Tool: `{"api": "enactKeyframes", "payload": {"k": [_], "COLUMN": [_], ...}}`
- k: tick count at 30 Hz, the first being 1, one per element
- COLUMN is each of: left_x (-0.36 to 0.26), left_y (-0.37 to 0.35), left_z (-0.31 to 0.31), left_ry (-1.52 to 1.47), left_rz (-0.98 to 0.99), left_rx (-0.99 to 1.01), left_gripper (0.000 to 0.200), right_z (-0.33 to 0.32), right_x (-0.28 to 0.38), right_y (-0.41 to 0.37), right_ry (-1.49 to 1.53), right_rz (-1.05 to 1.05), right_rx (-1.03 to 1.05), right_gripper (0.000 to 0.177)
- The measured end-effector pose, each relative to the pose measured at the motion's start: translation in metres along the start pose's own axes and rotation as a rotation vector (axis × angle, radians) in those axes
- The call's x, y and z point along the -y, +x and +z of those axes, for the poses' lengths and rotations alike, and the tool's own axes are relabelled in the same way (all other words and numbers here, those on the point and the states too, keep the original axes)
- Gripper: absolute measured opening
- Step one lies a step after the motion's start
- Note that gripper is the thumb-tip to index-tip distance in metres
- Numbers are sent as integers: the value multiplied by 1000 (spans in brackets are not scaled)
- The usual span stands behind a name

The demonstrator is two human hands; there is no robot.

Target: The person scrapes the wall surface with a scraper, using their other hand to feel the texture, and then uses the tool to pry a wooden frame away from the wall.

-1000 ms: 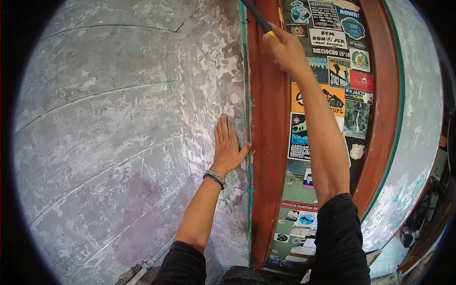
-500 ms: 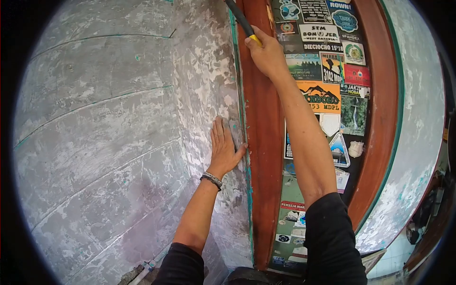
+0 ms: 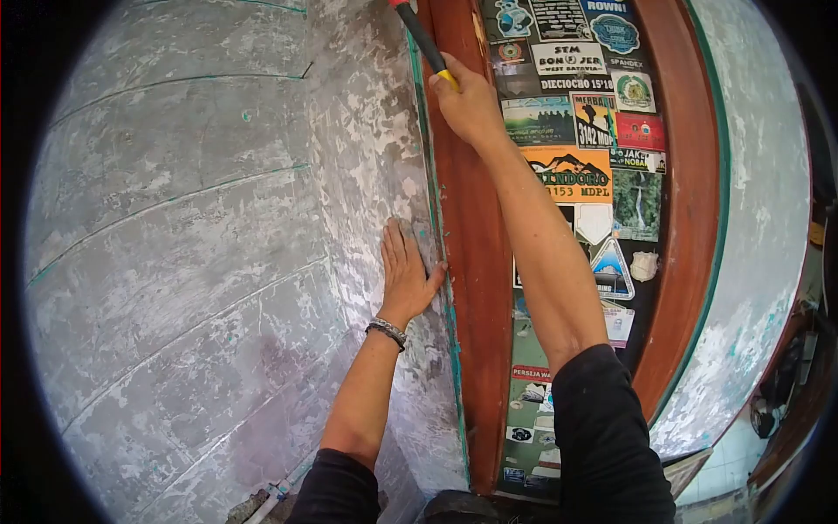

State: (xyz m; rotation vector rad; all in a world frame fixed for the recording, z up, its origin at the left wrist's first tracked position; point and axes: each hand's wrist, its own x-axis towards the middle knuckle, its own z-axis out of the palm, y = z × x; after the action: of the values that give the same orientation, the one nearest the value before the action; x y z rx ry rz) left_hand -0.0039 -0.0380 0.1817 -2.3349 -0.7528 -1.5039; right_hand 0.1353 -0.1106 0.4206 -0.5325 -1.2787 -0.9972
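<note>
Flat against the patchy grey wall (image 3: 362,140), my left hand (image 3: 406,275) rests with its fingers stretched out and the thumb near the wooden frame's edge. My right hand (image 3: 471,103) is higher up, wrapped round the yellow end of a long-handled tool (image 3: 421,37). Its shaft is black, with a red part at the top edge of the view; the tool's working end is cut off, so its kind does not show. The tool slants up and left across the reddish-brown wooden frame (image 3: 476,288) and the green paint strip (image 3: 449,332) where frame meets wall.
Right of the frame is a panel covered in stickers (image 3: 572,175), crossed by my right forearm. A white pipe (image 3: 266,505) sticks out of a broken patch low on the left wall. Pale floor tiles (image 3: 724,467) show at the lower right.
My right hand and the tool sit slightly lower and further left in view, and the tool's red part now shows. My left hand stays flat on the wall.
</note>
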Motion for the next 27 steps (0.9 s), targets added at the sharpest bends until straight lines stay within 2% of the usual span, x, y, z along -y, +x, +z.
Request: {"api": "enactKeyframes", "payload": {"k": [1, 3, 4, 7, 8, 13, 16, 19, 22, 27], "left_x": [-1, -3, -2, 0, 1, 3, 5, 6, 7, 7], "left_y": [1, -2, -4, -4, -5, -5, -6, -7, -8, -10], "left_z": [0, -1, 1, 5, 6, 5, 6, 5, 5, 5], "left_ry": [1, 40, 44, 4, 6, -2, -37, -45, -62, -97], "left_rz": [-3, -49, -54, -68, -60, -45, -29, 1, 6, 23], "left_rx": [-10, 53, 47, 44, 54, 87, 89, 73, 87, 38], "left_gripper": [88, 86, 86, 84, 85, 88, 90, 92, 92, 93], "right_z": [-4, -23, -38, -48, -46, -59, -63, -63, -55, -56], "right_x": [5, 25, 39, 36, 28, 21, 12, 12, 1, 8], "right_y": [2, 0, 2, -1, 1, 13, 19, 23, 30, 22], "right_ry": [6, 577, 646, 658, 535, 371, -13, -193, -159, -200], "right_rz": [-9, 565, 672, 703, 669, 569, 365, 248, 193, 217], "right_rx": [2, 247, 323, 299, 280, 243, 359, 369, 328, 334], "right_gripper": [47, 49, 49, 46, 46, 46, 47, 48, 48, 46]}}
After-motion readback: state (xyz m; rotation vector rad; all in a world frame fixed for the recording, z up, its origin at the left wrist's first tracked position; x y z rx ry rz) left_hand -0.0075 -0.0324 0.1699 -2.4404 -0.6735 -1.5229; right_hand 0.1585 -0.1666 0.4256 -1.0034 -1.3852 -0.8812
